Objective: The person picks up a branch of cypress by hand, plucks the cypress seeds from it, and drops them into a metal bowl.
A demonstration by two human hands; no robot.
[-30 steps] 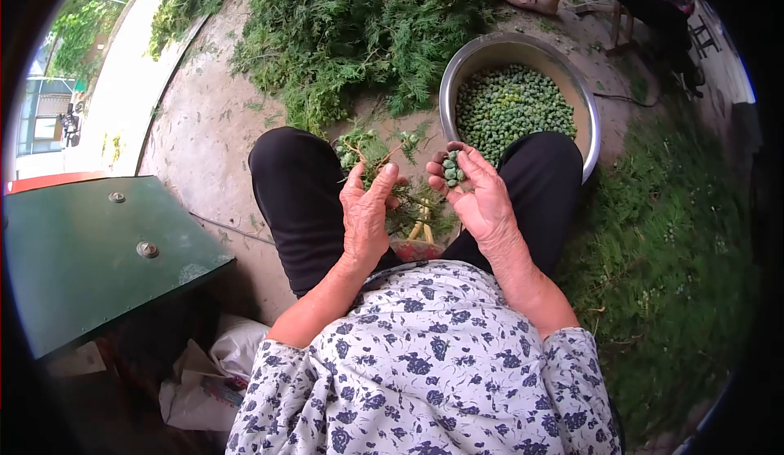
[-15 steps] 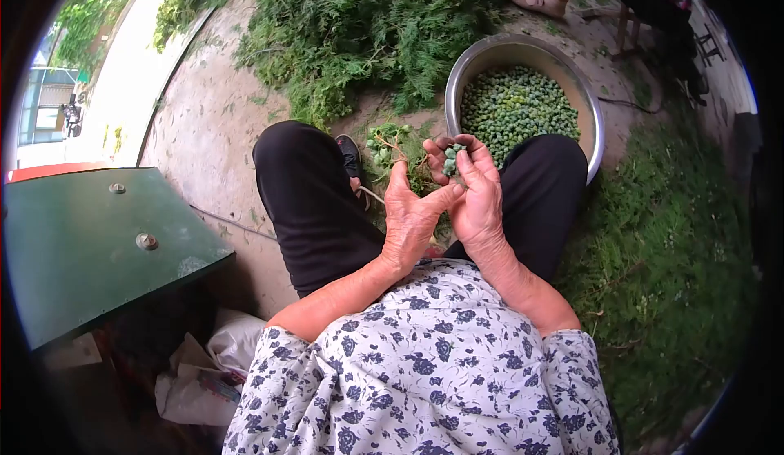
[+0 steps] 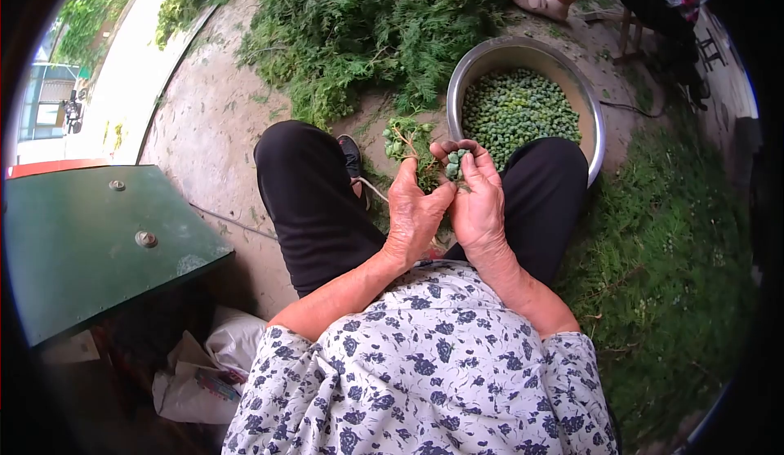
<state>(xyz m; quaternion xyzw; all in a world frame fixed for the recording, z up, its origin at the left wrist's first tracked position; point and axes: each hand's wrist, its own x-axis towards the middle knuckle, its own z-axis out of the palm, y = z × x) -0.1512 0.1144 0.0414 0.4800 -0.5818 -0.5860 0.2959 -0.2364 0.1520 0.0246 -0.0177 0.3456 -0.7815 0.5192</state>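
Observation:
My left hand [image 3: 414,214] is closed on a leafy evergreen sprig [image 3: 402,140] that carries green cones and sticks up past the fingers. Close beside it, my right hand [image 3: 478,202] is curled around a small handful of blue-green cones [image 3: 457,164], which lie against its fingers. The two hands meet near the left thumb, above the gap between my knees. Just beyond the right hand stands a wide metal basin [image 3: 596,132], holding a heap of loose green cones [image 3: 523,112].
Cut evergreen branches [image 3: 351,34] are piled ahead, and more greenery [image 3: 661,292] covers the ground at right. A green metal-topped table [image 3: 106,243] is at left, with a white sack [image 3: 192,394] below. Another person's foot [image 3: 541,4] rests beyond the basin.
The sprig in my left hand has shifted slightly right and turned, showing more of its leaves. My right hand stays curled around the cones, fingers slightly lower.

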